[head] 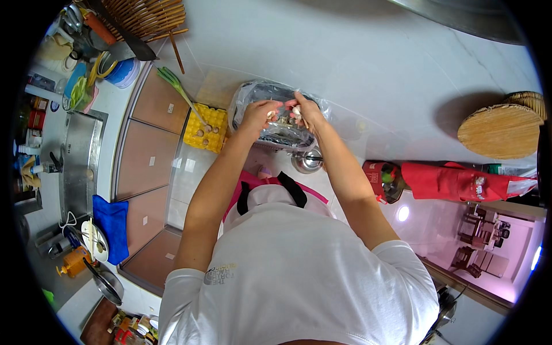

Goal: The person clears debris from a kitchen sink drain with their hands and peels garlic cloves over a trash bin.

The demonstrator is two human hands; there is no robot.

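A plastic-lined bin [286,140] stands before me with clear and dark film over its rim. Above its opening, my left hand [257,117] has curled fingers around a small piece of garlic [271,114]. Close by on the right, my right hand [309,113] holds a pale garlic bulb [296,111] between thumb and fingers. Scraps that look like garlic skins [284,120] lie inside the bin below my hands. The hands are a small gap apart.
A yellow egg tray [202,145] with a green onion [188,98] and several small round items is left of the bin. A metal kettle [307,164] stands just below it. Red bags [444,180] are on the right; a counter with a sink [82,155] runs along the left.
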